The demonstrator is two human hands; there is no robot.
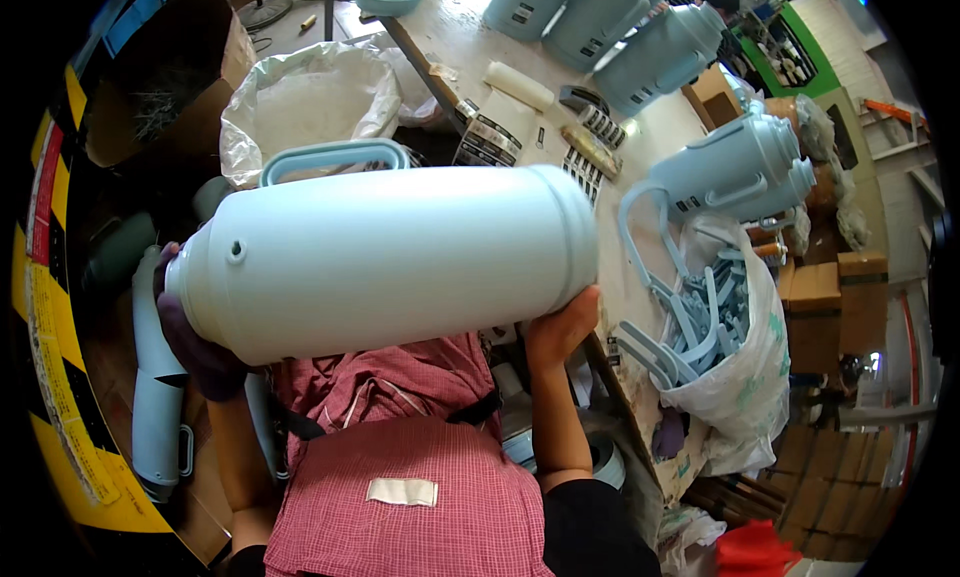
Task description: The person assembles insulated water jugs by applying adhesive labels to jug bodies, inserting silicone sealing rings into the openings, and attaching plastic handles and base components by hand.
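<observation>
I've purple-gloved L hand [203,349] & bare R hand [562,327] clamped on opp. ends of pale-blue cylindrical flask [390,257]; weak grip could drop it.

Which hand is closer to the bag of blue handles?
Right. The right hand holds the right end of the flask, to the left of the bag. The left hand is farther away, at the flask's left end.

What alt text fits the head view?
A large pale-blue cylindrical flask is held sideways, a purple-gloved left hand at its neck, a bare right hand at its base. At right, a white plastic bag holds curved blue handles.
</observation>
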